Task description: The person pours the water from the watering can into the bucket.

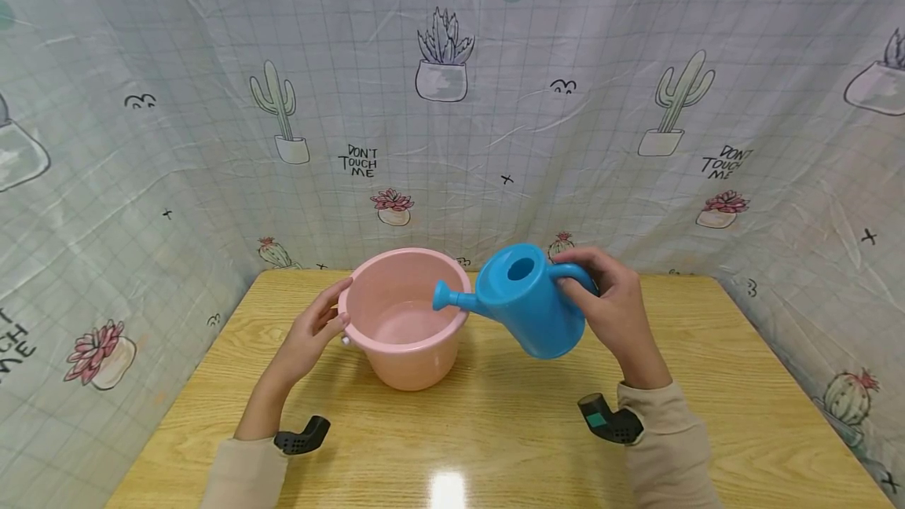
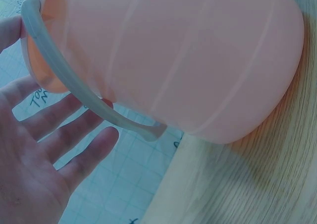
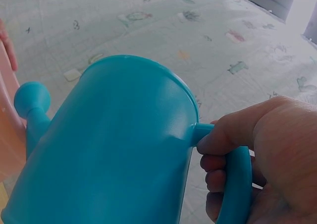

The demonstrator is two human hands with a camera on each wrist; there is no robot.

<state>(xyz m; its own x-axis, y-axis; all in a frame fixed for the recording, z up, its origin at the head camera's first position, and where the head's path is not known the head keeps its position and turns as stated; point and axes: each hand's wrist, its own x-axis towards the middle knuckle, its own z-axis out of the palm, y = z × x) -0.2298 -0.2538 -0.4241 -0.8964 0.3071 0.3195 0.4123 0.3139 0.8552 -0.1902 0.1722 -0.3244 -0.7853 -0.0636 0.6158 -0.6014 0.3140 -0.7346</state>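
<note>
A pink bucket (image 1: pixel 412 371) stands upright on the table, and its grey carrying handle (image 2: pixel 67 75) hangs down on the left side. My left hand (image 1: pixel 311 336) holds the bucket's left rim; in the left wrist view the thumb and index finger lie at the rim while the other fingers spread below. My right hand (image 1: pixel 610 301) grips the loop handle of a blue watering can (image 1: pixel 539 313), fingers curled round it. The can is tilted left, its spout head (image 1: pixel 441 295) over the bucket's right rim. No water is visible coming from it.
The wooden table (image 1: pixel 523 430) extends in front of and beside the bucket. A plant-printed cloth (image 1: pixel 495 132) hangs behind the table and along both sides. Black devices are strapped to the left wrist (image 1: pixel 302 437) and right wrist (image 1: pixel 610 419).
</note>
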